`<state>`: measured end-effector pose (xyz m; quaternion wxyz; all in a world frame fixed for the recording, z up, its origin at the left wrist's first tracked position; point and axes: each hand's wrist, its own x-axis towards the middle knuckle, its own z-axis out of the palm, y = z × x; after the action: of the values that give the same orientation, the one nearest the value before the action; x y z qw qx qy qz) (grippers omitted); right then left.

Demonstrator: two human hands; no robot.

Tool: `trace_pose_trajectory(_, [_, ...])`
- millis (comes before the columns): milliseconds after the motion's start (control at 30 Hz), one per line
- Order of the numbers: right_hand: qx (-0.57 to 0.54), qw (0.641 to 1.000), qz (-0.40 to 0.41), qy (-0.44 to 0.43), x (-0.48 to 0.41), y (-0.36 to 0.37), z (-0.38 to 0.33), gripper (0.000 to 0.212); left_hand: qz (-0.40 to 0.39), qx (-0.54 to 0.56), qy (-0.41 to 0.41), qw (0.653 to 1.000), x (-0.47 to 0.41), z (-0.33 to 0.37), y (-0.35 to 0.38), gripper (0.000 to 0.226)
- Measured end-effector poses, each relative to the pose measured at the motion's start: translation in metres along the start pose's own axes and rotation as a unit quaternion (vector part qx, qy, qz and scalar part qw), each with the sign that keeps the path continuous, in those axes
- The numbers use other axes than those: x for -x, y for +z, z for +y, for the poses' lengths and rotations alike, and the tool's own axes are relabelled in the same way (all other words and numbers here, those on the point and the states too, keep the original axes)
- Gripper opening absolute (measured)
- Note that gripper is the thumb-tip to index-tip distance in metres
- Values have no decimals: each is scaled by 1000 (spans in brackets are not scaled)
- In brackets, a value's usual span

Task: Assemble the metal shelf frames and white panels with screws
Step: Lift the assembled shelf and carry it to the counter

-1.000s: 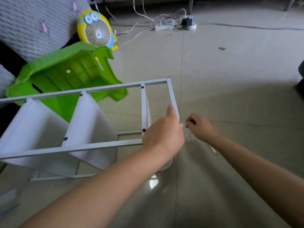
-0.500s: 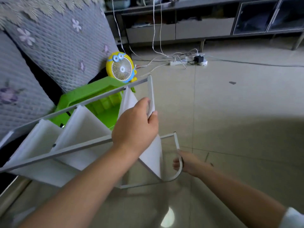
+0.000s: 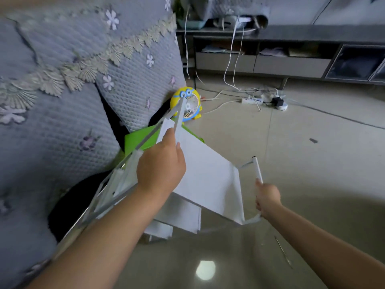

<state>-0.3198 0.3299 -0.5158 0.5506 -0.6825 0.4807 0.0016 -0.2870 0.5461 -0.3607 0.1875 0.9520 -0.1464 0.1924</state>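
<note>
Room: pale glossy floor (image 3: 291, 153) with a lamp's glare on it; a long low cabinet (image 3: 291, 63) stands along the wall behind the fan.
Sofa: the sofa (image 3: 62, 101) wears a grey quilted cover with small flowers and a lace edge, and fills everything left of the fan.
Stool: a green stool (image 3: 141, 140) sits just below and left of the fan, mostly hidden behind the shelf.
Fan: small yellow fan (image 3: 192, 105) with cartoon eyes, standing on the floor at the foot of the sofa.
Shelf: the shelf (image 3: 208, 180) is held tilted below the fan, white panels between two grey metal frames. The upper frame (image 3: 179, 115) reaches up so its corner crosses the fan's grille. The broadest panel faces up and slopes down to the right of the fan. Whether the low end touches the floor, I cannot tell.
Left hand: the left hand (image 3: 160, 170) is straight below the fan, fingers curled tight round the upper frame's end bar, thumb laid along the panel's edge.
Right hand: the right hand (image 3: 267, 198) is below and right of the fan, fingers wrapped round the end bar (image 3: 258, 170) of the other frame.
Power strip: white power strip (image 3: 250, 100) on the floor right of the fan, with plugs and white cables trailing from it up to the cabinet.
Rod: a thin metal rod (image 3: 282, 251) lies on the floor far below and right of the fan, too slim to say what it is.
</note>
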Motion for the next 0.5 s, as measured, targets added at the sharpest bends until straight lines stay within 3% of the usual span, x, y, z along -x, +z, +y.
trace_pose_trajectory(100, [34, 999, 23, -21, 24, -18, -29, 43, -7, 22, 8, 1000, -9, -16, -21, 35])
trace_pose_trajectory(200, [90, 994, 40, -46, 45, -36, -55, 45, -49, 53, -40, 997, -14, -23, -43, 49])
trace_pose_trajectory(333, [136, 987, 56, -60, 79, -63, -83, 45, -89, 82, -112, 986, -15, -28, -64, 46])
trace_pose_trajectory(433, [121, 989, 65, -51, 111, -82, -92, 42, -149, 113, -216, 958, -14, -24, -80, 31])
trace_pose_trajectory(500, [94, 993, 68, -31, 134, -88, -93, 39, -204, 109, -300, 925, -14, -25, -88, 34])
